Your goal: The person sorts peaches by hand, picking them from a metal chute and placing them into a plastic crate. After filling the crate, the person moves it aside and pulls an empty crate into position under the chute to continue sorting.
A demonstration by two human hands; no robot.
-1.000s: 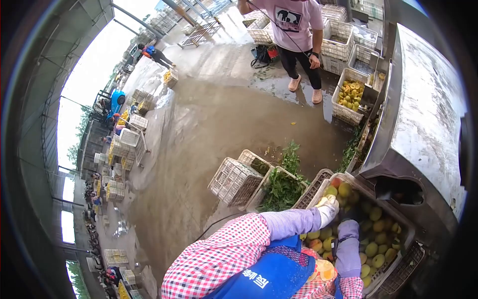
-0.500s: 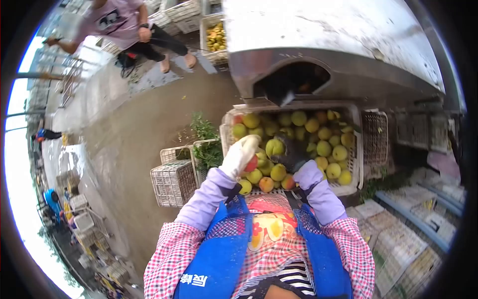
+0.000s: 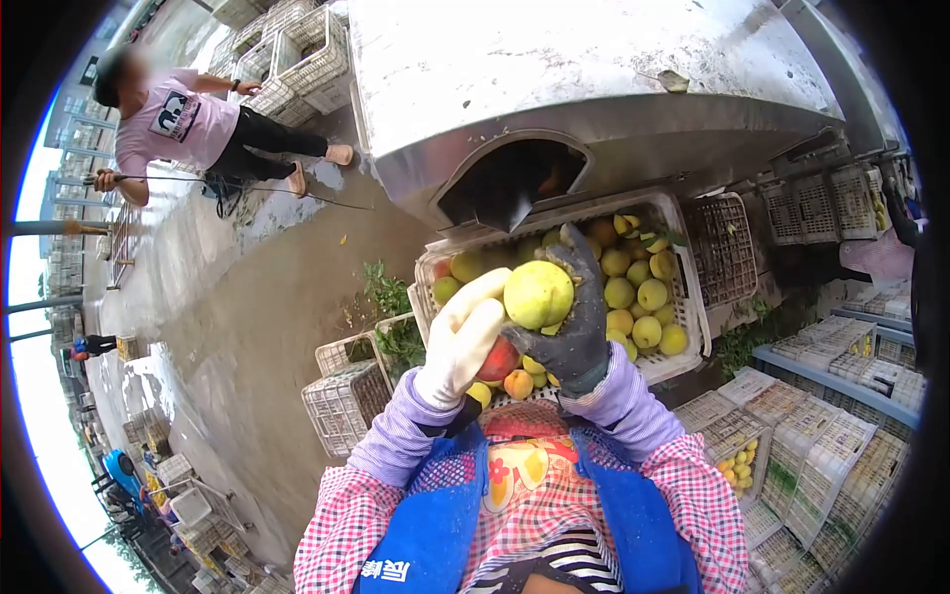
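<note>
My left hand (image 3: 459,339), in a white glove, curls round a red peach (image 3: 498,360) low in the palm, while its fingertips touch the side of a yellow-green peach (image 3: 538,295). Gripping that yellow-green peach from the right is my right hand (image 3: 580,327), in a dark glove, with the fingers behind the fruit and the thumb below. Both hands are raised over a light plastic crate (image 3: 693,317) full of yellow-green peaches (image 3: 646,331). Part of the fruit in the crate is hidden behind my gloves.
A metal machine with a dark opening (image 3: 515,183) stands just beyond the crate. Smaller crates (image 3: 346,401) with green leaves are at the left, and stacked crates (image 3: 821,445) at the right. A person in a pink shirt (image 3: 188,119) stands on the wet floor, holding a thin rod.
Both hands have come up closer to the camera, and the yellow-green peach now lies between them. The view has shifted, and the other person shows more fully at upper left.
</note>
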